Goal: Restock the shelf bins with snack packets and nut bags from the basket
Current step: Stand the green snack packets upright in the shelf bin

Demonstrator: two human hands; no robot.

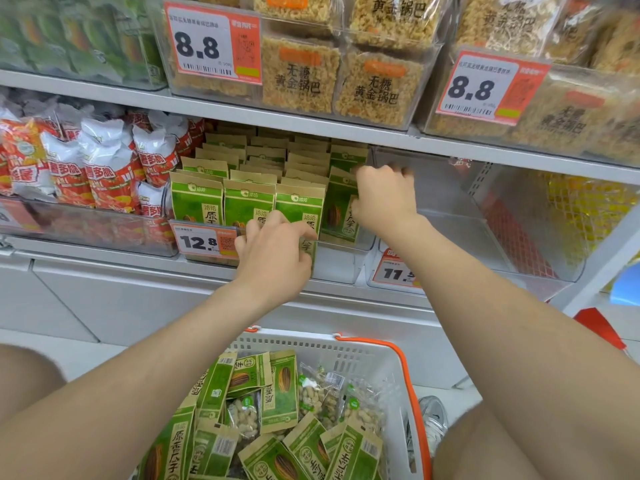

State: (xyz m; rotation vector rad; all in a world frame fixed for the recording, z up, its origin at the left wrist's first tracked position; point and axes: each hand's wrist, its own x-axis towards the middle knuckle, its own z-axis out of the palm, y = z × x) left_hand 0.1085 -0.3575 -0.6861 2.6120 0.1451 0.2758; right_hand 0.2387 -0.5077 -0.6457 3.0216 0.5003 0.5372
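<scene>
- I see the left hand (273,252) at frame centre, fingers curled round a green packet (299,211) at the front of the bin (343,245).
- That packet stands upright, long axis vertical, printed face towards me, top edge up; its lower part is behind the hand at the bin's front lip.
- More green packets (249,206) fill the bin in rows, all upright and facing the same way.
- The right hand (384,197), just right of centre, is over the rightmost column with fingers curled and blurred; I cannot tell whether it grips anything.
- The basket (363,344) sits at the bottom centre, under both forearms. Green packets (280,386) lie in it, tilted every way, with clear nut bags (318,393) among them.
- A 12.8 tag (204,240) hangs on the bin front, left of the left hand.
</scene>
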